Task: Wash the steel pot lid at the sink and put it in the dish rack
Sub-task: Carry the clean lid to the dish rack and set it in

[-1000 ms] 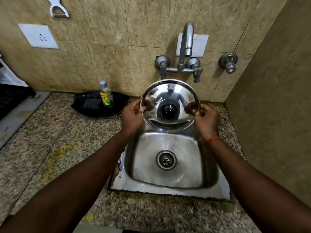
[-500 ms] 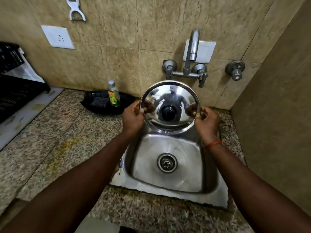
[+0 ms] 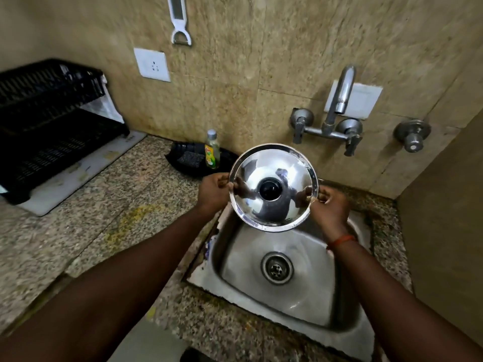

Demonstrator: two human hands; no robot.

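The round steel pot lid [image 3: 274,212] with a black knob at its middle is held up over the back of the steel sink [image 3: 308,296], its shiny face turned toward me. My left hand [image 3: 213,192] grips its left rim and my right hand [image 3: 330,205] grips its right rim. The black plastic dish rack [image 3: 49,126] stands on a white mat at the far left of the counter. The wall tap [image 3: 339,100] is above and to the right of the lid; no water runs from it.
A black tray [image 3: 190,159] with a scrub pad and a dish soap bottle [image 3: 212,150] sits against the wall, left of the lid. A white peeler [image 3: 180,24] hangs on the tiled wall above a socket. A side wall closes in the right.
The view has swung left, so the dish rack has come into sight. The lid, still held by both hands, has shifted slightly left and tilted.
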